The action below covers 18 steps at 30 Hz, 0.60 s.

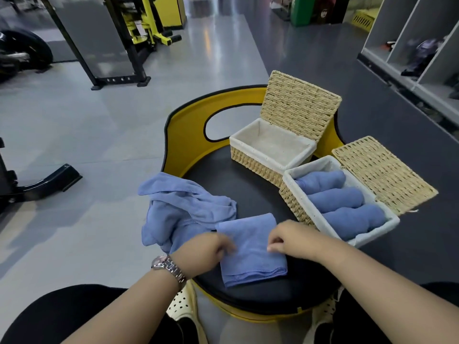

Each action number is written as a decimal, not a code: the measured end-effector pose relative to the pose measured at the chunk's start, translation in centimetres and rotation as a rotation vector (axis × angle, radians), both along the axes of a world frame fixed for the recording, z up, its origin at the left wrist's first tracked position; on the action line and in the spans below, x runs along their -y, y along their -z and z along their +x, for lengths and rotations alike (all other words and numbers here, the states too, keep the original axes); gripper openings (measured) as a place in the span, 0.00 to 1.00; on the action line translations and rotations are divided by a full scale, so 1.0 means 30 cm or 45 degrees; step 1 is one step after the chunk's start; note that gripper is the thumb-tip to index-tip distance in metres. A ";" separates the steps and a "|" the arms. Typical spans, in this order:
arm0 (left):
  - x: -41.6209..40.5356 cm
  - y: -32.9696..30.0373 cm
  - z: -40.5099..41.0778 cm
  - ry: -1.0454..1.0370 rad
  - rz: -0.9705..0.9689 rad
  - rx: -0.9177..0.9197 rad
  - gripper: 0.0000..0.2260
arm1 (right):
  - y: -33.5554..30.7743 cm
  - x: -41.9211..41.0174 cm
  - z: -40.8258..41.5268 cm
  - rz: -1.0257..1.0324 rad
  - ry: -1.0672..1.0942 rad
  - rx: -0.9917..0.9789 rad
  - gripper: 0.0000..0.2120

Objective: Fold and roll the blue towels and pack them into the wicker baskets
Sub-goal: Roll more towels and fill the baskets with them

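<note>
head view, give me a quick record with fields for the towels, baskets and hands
surface: round black seat with yellow rim
folded towel: blue, flat square at the near edge
loose towels: crumpled blue heap left of the folded one
near basket: lid open, three rolled towels inside
far basket: lid open, liner empty
left hand: fingers curled on the folded towel's left edge
right hand: pinching its right edge
</note>
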<state>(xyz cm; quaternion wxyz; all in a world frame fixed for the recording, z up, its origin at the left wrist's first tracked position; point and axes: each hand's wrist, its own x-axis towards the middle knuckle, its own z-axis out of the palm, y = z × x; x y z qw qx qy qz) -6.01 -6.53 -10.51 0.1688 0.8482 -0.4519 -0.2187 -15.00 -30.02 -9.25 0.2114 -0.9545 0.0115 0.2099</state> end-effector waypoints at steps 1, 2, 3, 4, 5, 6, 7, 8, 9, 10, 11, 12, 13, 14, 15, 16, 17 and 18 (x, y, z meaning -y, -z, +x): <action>0.015 -0.002 0.020 -0.071 -0.091 0.068 0.12 | 0.004 0.005 0.025 -0.006 0.063 0.137 0.05; 0.032 0.002 0.039 -0.141 -0.163 0.143 0.09 | 0.011 0.010 0.052 0.002 0.114 0.270 0.04; 0.049 0.009 0.052 -0.202 -0.196 0.195 0.09 | 0.022 0.014 0.080 0.020 0.155 0.366 0.07; 0.064 0.018 0.060 -0.244 -0.192 0.229 0.11 | 0.030 0.016 0.106 0.035 0.179 0.408 0.10; 0.080 0.028 0.067 -0.262 -0.153 0.245 0.14 | 0.043 0.019 0.127 0.047 0.192 0.394 0.15; 0.094 0.039 0.072 -0.277 -0.094 0.237 0.18 | 0.053 0.021 0.144 0.053 0.198 0.335 0.19; 0.106 0.048 0.075 -0.297 -0.035 0.212 0.21 | 0.062 0.025 0.158 0.061 0.203 0.252 0.22; 0.115 0.058 0.079 -0.311 0.010 0.186 0.22 | 0.070 0.029 0.169 0.069 0.197 0.164 0.25; 0.121 0.067 0.086 -0.307 0.036 0.179 0.22 | 0.079 0.035 0.177 0.067 0.176 0.077 0.28; 0.125 0.073 0.093 -0.278 0.061 0.190 0.20 | 0.086 0.042 0.183 0.045 0.140 -0.007 0.30; 0.126 0.076 0.098 -0.241 0.111 0.202 0.18 | 0.090 0.048 0.186 0.007 0.098 -0.065 0.31; 0.124 0.077 0.101 -0.213 0.170 0.195 0.18 | 0.095 0.054 0.187 -0.038 0.067 -0.099 0.31; 0.122 0.078 0.101 -0.202 0.229 0.170 0.18 | 0.099 0.057 0.185 -0.062 0.057 -0.114 0.30; 0.120 0.075 0.098 -0.200 0.258 0.155 0.17 | 0.103 0.057 0.181 -0.052 0.065 -0.116 0.25; 0.121 0.072 0.096 -0.205 0.245 0.152 0.15 | 0.100 0.051 0.175 -0.031 0.078 -0.104 0.18; 0.121 0.068 0.094 -0.220 0.181 0.166 0.12 | 0.091 0.045 0.169 -0.004 0.088 -0.061 0.13; 0.120 0.067 0.095 -0.238 0.084 0.198 0.09 | 0.080 0.043 0.161 0.017 0.096 0.008 0.11; 0.118 0.063 0.097 -0.243 -0.014 0.241 0.07 | 0.067 0.043 0.156 0.033 0.095 0.113 0.10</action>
